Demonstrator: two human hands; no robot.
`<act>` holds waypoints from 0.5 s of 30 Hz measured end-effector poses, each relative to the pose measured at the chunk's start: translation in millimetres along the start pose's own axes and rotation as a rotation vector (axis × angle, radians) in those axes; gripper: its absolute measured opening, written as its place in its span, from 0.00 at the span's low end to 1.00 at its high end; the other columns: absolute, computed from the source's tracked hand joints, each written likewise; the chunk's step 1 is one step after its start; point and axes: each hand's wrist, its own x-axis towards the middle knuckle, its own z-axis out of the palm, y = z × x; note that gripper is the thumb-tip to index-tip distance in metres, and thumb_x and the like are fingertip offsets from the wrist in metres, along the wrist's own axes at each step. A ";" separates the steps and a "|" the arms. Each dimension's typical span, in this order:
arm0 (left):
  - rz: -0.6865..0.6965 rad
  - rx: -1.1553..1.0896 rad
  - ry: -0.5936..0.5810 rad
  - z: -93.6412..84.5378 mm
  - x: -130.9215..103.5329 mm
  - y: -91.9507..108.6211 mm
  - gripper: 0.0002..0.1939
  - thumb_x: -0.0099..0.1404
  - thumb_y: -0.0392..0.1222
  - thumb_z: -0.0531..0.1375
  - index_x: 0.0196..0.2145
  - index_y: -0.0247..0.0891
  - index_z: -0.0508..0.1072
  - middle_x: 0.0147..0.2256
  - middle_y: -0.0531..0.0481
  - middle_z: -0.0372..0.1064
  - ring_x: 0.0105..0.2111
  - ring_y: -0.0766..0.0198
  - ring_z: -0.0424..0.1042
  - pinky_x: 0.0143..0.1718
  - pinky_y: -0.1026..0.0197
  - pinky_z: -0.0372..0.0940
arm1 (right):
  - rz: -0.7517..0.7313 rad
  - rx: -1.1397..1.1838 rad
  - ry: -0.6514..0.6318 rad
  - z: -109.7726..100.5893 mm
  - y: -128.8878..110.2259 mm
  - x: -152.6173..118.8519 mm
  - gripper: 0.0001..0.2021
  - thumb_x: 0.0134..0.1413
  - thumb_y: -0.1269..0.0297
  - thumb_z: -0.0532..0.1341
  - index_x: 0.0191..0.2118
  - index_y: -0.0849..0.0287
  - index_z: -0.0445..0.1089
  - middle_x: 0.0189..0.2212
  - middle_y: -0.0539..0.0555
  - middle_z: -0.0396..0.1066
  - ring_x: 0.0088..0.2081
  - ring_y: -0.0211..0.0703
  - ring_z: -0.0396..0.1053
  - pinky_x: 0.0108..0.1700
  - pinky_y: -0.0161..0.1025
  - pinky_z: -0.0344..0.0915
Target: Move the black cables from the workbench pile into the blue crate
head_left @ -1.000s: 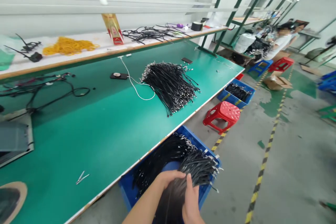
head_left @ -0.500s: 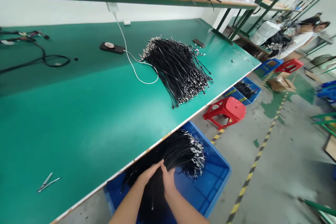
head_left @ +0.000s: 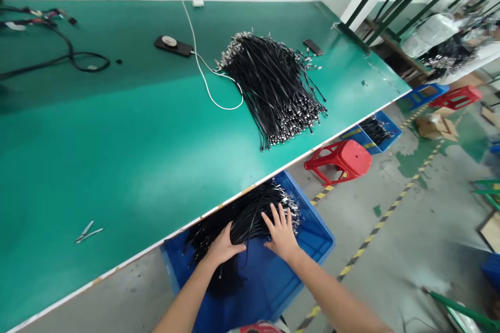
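Black cables with silvery ends [head_left: 253, 210] lie in a blue bin [head_left: 316, 242] below the table's front edge. My right hand [head_left: 280, 231] rests over the cables near their silvery ends, its fingers spread. To its left, my left hand [head_left: 225, 245] lies against the cables with thumb and fingers apart; some of its fingertips are hidden among them. Neither hand grips a bundle. On the green table [head_left: 128, 166] lies a large pile of black cables [head_left: 275, 83] with metal ends.
Thread snips [head_left: 89, 232] lie at the table's left front. A power bank [head_left: 174, 46] with a white cord and a dark flat object [head_left: 313, 47] are farther back. Beside the bin stands a red stool [head_left: 344, 160]. A person's sleeve [head_left: 478, 62] shows far right.
My hands have moved apart and let go of the cables they held together. The right hand has shifted right and up, fingers now spread. The camera view has tilted down.
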 end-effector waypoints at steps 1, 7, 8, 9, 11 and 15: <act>0.003 0.100 0.006 4.6 -5.9 5.0 0.63 0.46 0.53 0.73 0.73 0.33 0.50 0.70 0.32 0.55 0.67 0.41 0.60 0.65 0.47 0.59 | -0.120 -0.071 -0.059 -0.3 6.8 16.9 0.58 0.39 0.52 0.78 0.74 0.50 0.50 0.76 0.66 0.35 0.74 0.79 0.31 0.69 0.78 0.27; -0.029 0.538 0.244 39.6 -15.8 22.3 0.53 0.56 0.42 0.69 0.73 0.36 0.49 0.66 0.30 0.60 0.63 0.40 0.64 0.59 0.44 0.63 | -0.372 -0.093 -0.090 17.6 18.4 70.6 0.55 0.37 0.68 0.78 0.72 0.54 0.54 0.71 0.69 0.53 0.72 0.70 0.45 0.71 0.70 0.30; -0.033 0.561 0.269 42.5 -13.4 20.9 0.48 0.59 0.38 0.66 0.72 0.35 0.51 0.63 0.31 0.64 0.61 0.42 0.68 0.58 0.46 0.64 | -0.340 -0.079 -0.083 19.4 16.8 70.7 0.54 0.39 0.70 0.76 0.72 0.54 0.53 0.69 0.68 0.57 0.71 0.67 0.49 0.72 0.66 0.35; -0.038 0.569 0.284 43.8 -10.7 18.9 0.44 0.61 0.35 0.64 0.71 0.33 0.52 0.60 0.31 0.67 0.58 0.43 0.70 0.57 0.47 0.65 | -0.300 -0.073 -0.085 20.1 14.8 69.9 0.52 0.42 0.71 0.74 0.72 0.56 0.53 0.67 0.68 0.60 0.69 0.64 0.53 0.71 0.62 0.40; -0.049 0.548 0.297 42.8 -6.9 14.6 0.41 0.61 0.32 0.62 0.70 0.30 0.55 0.54 0.33 0.72 0.54 0.45 0.73 0.55 0.49 0.66 | -0.231 -0.075 -0.102 18.1 10.8 67.8 0.45 0.47 0.69 0.70 0.71 0.61 0.55 0.62 0.68 0.66 0.64 0.61 0.60 0.68 0.56 0.50; -0.013 0.462 0.335 34.4 -16.1 14.9 0.35 0.60 0.33 0.63 0.65 0.30 0.62 0.52 0.36 0.73 0.54 0.47 0.73 0.56 0.51 0.65 | -0.210 -0.087 -0.119 0.6 8.5 61.0 0.32 0.49 0.69 0.66 0.62 0.66 0.65 0.52 0.66 0.71 0.54 0.58 0.65 0.61 0.52 0.56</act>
